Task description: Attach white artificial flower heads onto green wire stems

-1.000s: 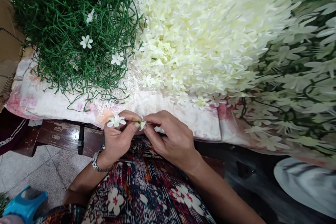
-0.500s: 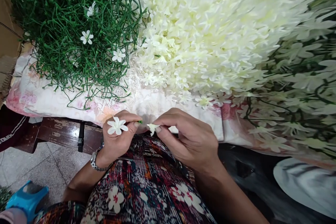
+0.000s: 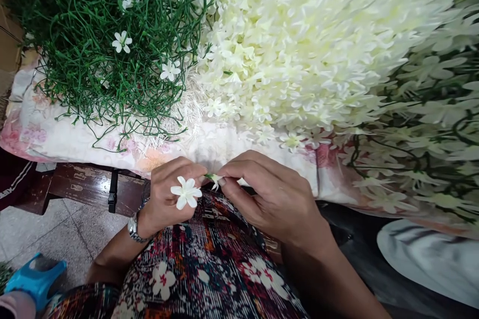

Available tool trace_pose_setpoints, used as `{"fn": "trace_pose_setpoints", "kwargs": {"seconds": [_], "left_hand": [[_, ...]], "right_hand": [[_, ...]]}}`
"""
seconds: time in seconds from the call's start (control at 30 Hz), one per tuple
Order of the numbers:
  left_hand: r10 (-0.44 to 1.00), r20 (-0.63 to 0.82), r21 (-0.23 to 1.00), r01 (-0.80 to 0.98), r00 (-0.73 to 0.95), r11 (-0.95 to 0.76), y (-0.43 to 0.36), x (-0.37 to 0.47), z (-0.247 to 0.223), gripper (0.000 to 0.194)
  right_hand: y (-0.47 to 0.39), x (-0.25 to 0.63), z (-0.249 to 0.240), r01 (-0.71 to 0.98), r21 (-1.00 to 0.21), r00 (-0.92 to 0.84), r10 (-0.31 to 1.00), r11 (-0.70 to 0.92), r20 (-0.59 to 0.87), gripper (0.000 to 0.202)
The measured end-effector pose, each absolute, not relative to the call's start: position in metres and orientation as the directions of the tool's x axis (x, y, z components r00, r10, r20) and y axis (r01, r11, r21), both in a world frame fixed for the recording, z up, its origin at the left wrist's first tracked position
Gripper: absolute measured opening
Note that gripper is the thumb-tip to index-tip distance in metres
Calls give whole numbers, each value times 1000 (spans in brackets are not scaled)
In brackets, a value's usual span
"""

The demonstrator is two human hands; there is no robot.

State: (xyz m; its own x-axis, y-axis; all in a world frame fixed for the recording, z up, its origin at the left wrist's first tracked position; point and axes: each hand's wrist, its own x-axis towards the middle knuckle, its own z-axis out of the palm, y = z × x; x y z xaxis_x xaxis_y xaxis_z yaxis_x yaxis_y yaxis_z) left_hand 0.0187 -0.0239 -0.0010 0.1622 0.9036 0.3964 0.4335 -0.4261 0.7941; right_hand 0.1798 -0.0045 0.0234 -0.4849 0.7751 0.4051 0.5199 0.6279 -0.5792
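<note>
My left hand (image 3: 170, 194), with a metal watch (image 3: 133, 228) on the wrist, pinches a green plastic stem (image 3: 208, 175) whose tip sticks out past the thumb and forefinger. A white artificial flower (image 3: 186, 193) with open petals shows in front of that hand's fingers. My right hand (image 3: 269, 194) is closed in a pinch on a small white artificial blossom (image 3: 216, 180). The green tip meets the blossom between the two hands, just above my lap. How deep the tip sits in the blossom is too small to tell.
A heap of green plastic stems (image 3: 123, 75) lies at the left on a floral cloth (image 3: 224, 142), with a few white flowers on it. Beside it spreads a large pile of cream-white blossoms (image 3: 299, 50). Assembled flower sprays (image 3: 430, 109) lie at the right. A blue plastic object (image 3: 35, 279) is at lower left.
The stem tip and the blossom, apart before, now touch. My left hand has turned and moved slightly right, swinging the open flower rightward. My right hand keeps its pinch.
</note>
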Motion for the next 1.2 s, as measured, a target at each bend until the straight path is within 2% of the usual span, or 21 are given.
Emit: {"fn": "trace_pose_setpoints", "kwargs": {"seconds": [0.13, 0.37, 0.8, 1.03, 1.2], "left_hand": [[885, 411, 751, 467, 221, -466, -23, 16, -5, 19], [884, 355, 743, 482, 306, -465, -19, 16, -10, 20], [916, 309, 823, 412, 255, -392, -14, 24, -16, 15], [930, 318, 902, 243, 184, -357, -11, 25, -14, 11], [976, 190, 977, 80, 111, -199, -11, 22, -10, 6]], "right_hand": [[-6, 179, 19, 558, -522, -486, 764, 645, 425, 8], [-10, 179, 7, 561, -546, -447, 783, 622, 433, 11], [-12, 175, -11, 555, -603, -368, 820, 572, 439, 16], [-10, 172, -7, 544, -659, -311, 854, 519, 417, 15], [-8, 174, 3, 587, -605, -314, 840, 538, 442, 27]]}}
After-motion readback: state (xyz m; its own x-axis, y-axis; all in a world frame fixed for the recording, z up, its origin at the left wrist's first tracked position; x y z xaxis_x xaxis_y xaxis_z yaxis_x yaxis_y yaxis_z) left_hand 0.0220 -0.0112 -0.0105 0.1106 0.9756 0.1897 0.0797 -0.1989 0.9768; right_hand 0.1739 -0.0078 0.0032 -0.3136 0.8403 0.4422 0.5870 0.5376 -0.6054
